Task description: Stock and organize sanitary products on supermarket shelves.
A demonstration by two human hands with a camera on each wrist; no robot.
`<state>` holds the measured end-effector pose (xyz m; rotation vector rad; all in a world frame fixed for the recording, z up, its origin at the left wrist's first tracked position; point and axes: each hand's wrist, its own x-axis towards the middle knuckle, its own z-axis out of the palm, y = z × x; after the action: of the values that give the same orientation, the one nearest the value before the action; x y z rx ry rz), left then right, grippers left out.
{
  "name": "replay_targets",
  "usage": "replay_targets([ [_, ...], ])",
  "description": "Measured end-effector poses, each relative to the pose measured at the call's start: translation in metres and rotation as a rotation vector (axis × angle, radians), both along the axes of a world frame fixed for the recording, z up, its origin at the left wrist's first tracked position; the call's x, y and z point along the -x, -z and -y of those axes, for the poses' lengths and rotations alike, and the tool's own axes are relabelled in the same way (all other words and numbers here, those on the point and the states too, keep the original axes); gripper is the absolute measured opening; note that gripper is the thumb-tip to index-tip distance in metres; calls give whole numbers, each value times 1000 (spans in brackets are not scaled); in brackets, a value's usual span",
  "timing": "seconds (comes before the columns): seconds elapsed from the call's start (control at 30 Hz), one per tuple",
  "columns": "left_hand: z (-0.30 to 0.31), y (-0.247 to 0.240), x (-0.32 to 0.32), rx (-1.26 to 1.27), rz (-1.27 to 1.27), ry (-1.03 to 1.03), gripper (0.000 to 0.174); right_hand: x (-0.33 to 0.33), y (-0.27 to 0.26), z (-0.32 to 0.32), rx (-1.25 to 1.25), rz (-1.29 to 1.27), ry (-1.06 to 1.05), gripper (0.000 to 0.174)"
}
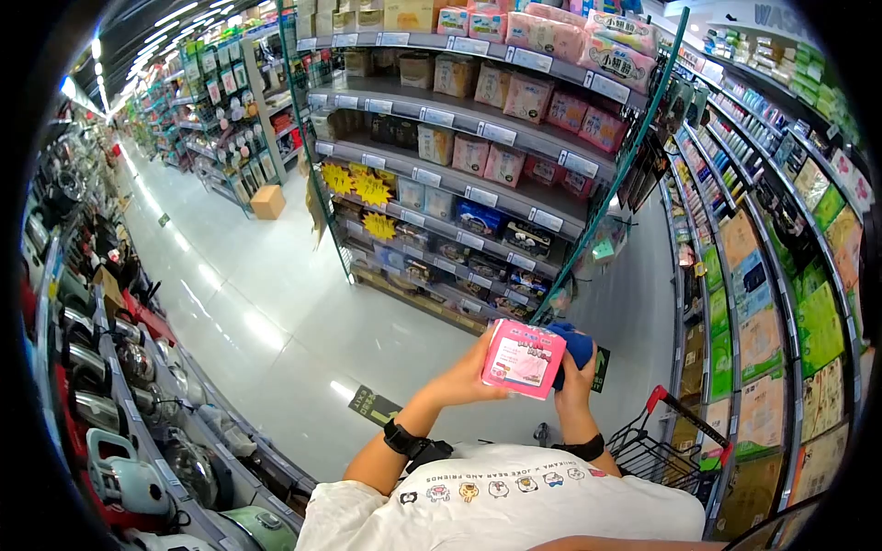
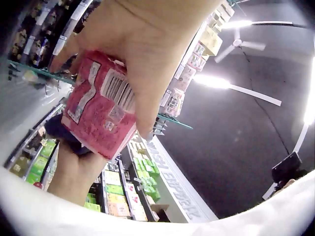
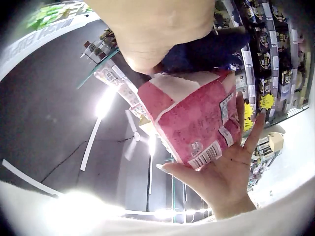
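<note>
Head view: closest in, the person's left hand (image 1: 467,375) and right hand (image 1: 577,376) are holding a pink pack (image 1: 524,358) up at chest height above the white shirt (image 1: 514,505), its printed face turning toward the camera. A dark blue item (image 1: 581,342) is sitting just behind the pack's right edge.

The likeliest slip, as I am judging it, is the pack sliding off the left palm. It is resting there rather than being clamped, so a tilt of the wrist could be enough to send it down toward the wire cart (image 1: 666,452) just beside the person, or onto the floor (image 1: 257,312). The blue item could also be squeezed out, since one hand is managing two things.

In the right wrist view, the left hand's fingers (image 3: 257,129) are lying straight and spread, cradling the barcode side of the pack without curling round it. The right hand's fingers are curling round the blue item and pressing it against the pack.

Farther off, shelves (image 1: 478,119) of boxed goods are lining the aisle, and a cardboard box (image 1: 267,201) is sitting on the floor beyond.
</note>
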<state>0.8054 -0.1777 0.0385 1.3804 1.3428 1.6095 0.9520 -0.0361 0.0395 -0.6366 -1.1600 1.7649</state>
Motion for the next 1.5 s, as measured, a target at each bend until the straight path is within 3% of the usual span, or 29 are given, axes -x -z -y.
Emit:
replay_targets([
  [0.13, -3, -1, 1, 34, 179, 69, 105, 0, -7, -2, -227, 69, 43, 39],
  [0.23, 1, -6, -2, 175, 666, 119, 95, -7, -16, 1, -432, 159, 48, 41],
  [0.3, 0, -2, 1, 139, 812, 156, 87, -12, -21, 2, -672, 249, 62, 40],
  [0.4, 5, 1, 3, 60, 876, 195, 76, -9, -23, 1, -667, 209, 58, 39],
  [0.43, 7, 1, 5, 43, 852, 223, 76, -3, -25, 4, -441, 124, 47, 39],
  [0.57, 7, 8, 1, 144, 871, 466, 87, 2, -1, -6, -76, -41, -223, 29],
  [0.67, 4, -12, -16, 11, 751, 404, 90, 7, -2, 0, 287, -254, -393, 31],
  [0.8, -2, -7, -20, 46, 843, 377, 95, 4, 9, -13, 236, -203, -422, 31],
  [0.87, -2, -17, -23, -7, 786, 303, 98, -3, 26, -19, 223, -157, -390, 32],
  [1.0, -10, -12, -21, -112, 612, 108, 104, -3, 4, -8, 93, -238, -356, 35],
  [1.03, -13, -9, -17, -172, 577, 50, 103, -10, 11, -18, 293, -132, -339, 37],
  [1.2, -2, -5, -3, -238, 988, -57, 74, -21, -19, -10, 442, -175, -367, 40],
  [1.27, 1, -6, -2, -309, 1022, -104, 64, -25, -12, -16, 397, -140, -406, 40],
  [1.37, -2, -7, -6, -285, 965, -18, 63, -20, -9, -16, 258, -160, -441, 39],
  [1.5, -1, -6, -13, -231, 916, 60, 64, -22, -24, -7, 309, -223, -462, 39],
])
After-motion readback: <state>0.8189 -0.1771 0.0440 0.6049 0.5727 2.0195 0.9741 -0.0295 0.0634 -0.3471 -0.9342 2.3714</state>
